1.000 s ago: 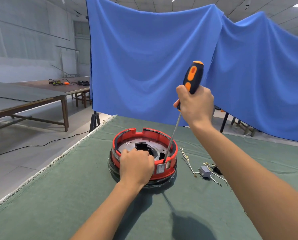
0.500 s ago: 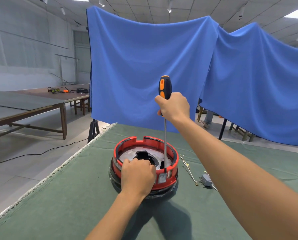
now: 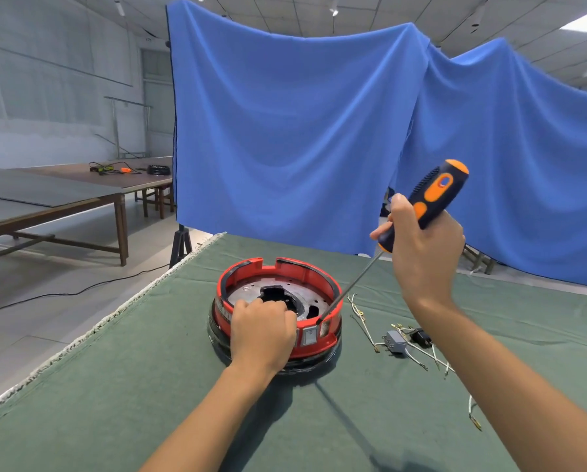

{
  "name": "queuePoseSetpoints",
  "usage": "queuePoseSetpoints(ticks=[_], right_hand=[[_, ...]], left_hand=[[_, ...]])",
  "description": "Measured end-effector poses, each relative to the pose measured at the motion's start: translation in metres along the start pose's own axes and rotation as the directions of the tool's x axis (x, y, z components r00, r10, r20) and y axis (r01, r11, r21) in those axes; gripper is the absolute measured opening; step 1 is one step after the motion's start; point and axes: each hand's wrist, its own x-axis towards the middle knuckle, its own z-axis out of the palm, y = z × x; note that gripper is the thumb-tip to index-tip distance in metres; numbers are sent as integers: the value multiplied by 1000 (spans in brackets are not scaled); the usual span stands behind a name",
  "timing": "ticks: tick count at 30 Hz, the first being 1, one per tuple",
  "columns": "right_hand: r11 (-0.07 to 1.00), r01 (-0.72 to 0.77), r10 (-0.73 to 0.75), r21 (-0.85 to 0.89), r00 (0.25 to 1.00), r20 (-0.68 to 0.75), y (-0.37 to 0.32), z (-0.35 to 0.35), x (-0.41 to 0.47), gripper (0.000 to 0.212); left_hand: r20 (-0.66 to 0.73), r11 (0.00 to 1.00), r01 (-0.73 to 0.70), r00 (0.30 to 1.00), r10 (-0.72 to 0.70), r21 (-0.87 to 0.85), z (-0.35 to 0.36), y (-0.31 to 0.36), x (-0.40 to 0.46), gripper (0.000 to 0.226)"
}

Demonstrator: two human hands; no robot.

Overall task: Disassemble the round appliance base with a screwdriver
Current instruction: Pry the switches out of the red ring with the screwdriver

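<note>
On the green-covered bench sits the round red base, its near rim gripped by the left hand. The right hand is wrapped round the screwdriver, slanted with its tip at the inner right rim, seemingly prying or seeking a screw. Next, the tip probably needs firm seating before any levering or turning.

The appliance base sits on the surface; loose wires lie at its 3 o'clock, a hanging cloth at 12.
</note>
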Motion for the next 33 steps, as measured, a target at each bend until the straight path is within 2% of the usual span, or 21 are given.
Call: queuePoseSetpoints(ticks=[3,9,13,17,24,28,33], right_hand=[[1000,17,-17,17,1000,-13,-1,1,-3,32],[999,46,-46,-8,997,54,-5,12,-1,30],[994,33,-24,-100,996,90,-3,28,14,32],[975,13,31,-222,981,194,-2,53,32,32],[899,55,158,-435,885,438,4,116,44,22],[879,91,184,-468,840,510,9,135,41,20],[888,82,218,-452,791,571,9,135,41,22]], left_hand=[[-8,1000,1,1000,-1,-11,1,-1,-1,37],[-21,999,-2,1000,1,-37,0,-1,0,33],[-30,998,1,1000,-3,-65,0,0,0,32],[-11,999,5,1000,-6,-41,0,0,-1,34],[-41,997,-7,999,4,-78,-1,-3,-1,35],[-98,995,-59,994,51,-83,-3,-1,-2,33],[14,997,-37,999,38,-65,-5,-3,-1,46]])
